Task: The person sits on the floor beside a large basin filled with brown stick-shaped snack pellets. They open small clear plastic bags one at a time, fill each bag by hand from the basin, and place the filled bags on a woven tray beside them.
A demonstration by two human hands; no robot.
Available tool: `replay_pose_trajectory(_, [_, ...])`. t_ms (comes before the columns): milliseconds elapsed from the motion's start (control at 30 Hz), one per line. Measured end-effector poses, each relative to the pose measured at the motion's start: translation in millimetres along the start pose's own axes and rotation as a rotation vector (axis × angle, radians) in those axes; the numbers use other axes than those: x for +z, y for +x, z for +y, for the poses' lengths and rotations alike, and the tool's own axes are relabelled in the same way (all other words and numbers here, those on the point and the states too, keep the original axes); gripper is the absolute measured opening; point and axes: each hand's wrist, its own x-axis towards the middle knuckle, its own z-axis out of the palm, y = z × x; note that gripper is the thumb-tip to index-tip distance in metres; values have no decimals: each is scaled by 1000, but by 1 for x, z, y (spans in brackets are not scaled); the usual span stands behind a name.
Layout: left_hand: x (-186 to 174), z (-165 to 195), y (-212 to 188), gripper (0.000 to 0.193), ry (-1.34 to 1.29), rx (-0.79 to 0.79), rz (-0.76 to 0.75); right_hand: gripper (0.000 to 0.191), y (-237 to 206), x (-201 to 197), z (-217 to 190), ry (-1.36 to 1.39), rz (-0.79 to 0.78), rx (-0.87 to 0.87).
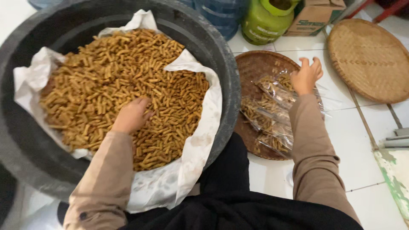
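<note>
Digging into brittle, light fried snack sticks [123, 91], the left hand [131, 116] is cupping loosely; the right hand [305, 76], fingers spread, is touching slippery filled plastic bags [272, 113].

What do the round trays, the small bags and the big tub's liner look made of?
Round trays: woven bamboo or rattan by the visible weave, matte brown. Small bags: thin clear plastic, glossy and see-through. Liner: white paper, likely; creased, with greasy-looking stains. Tub: dull black plastic, probably.

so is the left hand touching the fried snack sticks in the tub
Touching. The head view shows the left hand resting palm-down on the pile of fried snack sticks, its fingers pressed against the sticks with no gap visible.
</note>
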Motion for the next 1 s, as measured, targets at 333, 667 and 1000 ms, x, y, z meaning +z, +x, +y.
replay_pose_trajectory(333, [-189,63,-151,6,-198,-96,1073,41,-12,-67,-390,439,-64,-764])
replay_pose_trajectory(667, [-15,-131,-398,109,-63,-1721,257,127,-156,51,-495,-6,-1561,-804])
replay_pose_trajectory(1000, [42,-133,-465,28,96,-1585,254,118,-165,77,-487,7,-1458,-903])
